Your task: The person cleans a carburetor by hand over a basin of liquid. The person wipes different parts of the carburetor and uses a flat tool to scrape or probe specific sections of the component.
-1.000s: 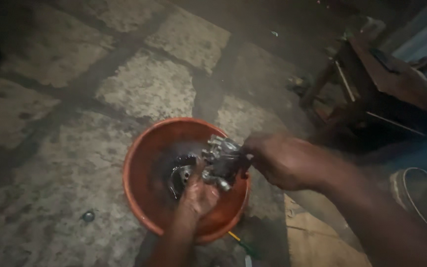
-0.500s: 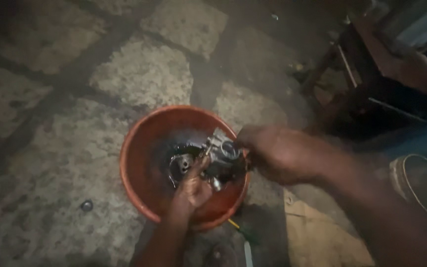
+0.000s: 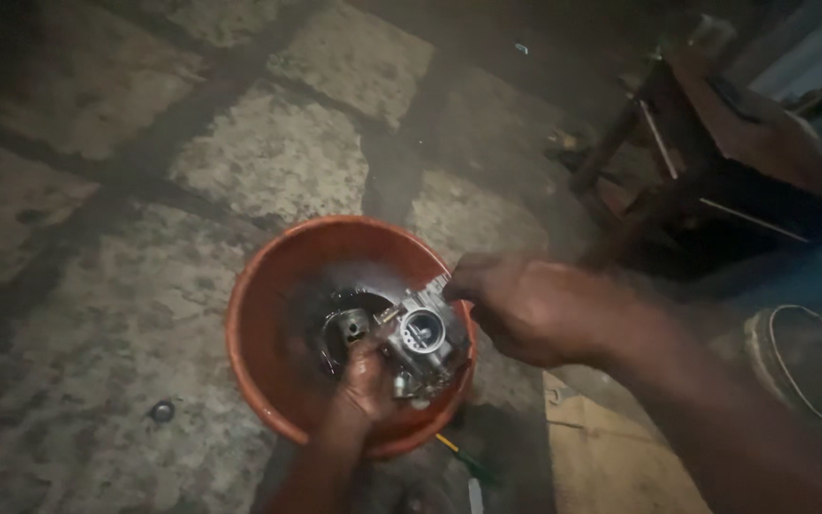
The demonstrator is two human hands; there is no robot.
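In the head view, an orange plastic basin (image 3: pixel 268 314) is sitting on a rough stone-paved floor (image 3: pixel 268 152), a little below the middle of the frame. Over the right half of the basin, both hands are holding a silvery metal carburetor (image 3: pixel 420 335), with its round opening facing up toward the camera. The left hand (image 3: pixel 365 381) is coming up from the bottom edge of the frame and is curling its fingers under the carburetor's lower left side, closed on it. The right hand (image 3: pixel 535 306) is reaching in from the right, with its fingers wrapping the part's upper right edge, so that hand is clamping on it too. Inside the basin, just left of the carburetor, a smaller dark metal part (image 3: pixel 349 326) is lying on the wet, blackened bottom.

A small round dark object (image 3: pixel 162 411) is lying on the floor at the lower left, apart from the basin. A dark wooden stool (image 3: pixel 706 162) is standing in the upper right of the frame. A round metal rim (image 3: pixel 801 366) is showing at the right edge, and a pale board (image 3: pixel 601 457) is lying at the bottom, just right of the basin.
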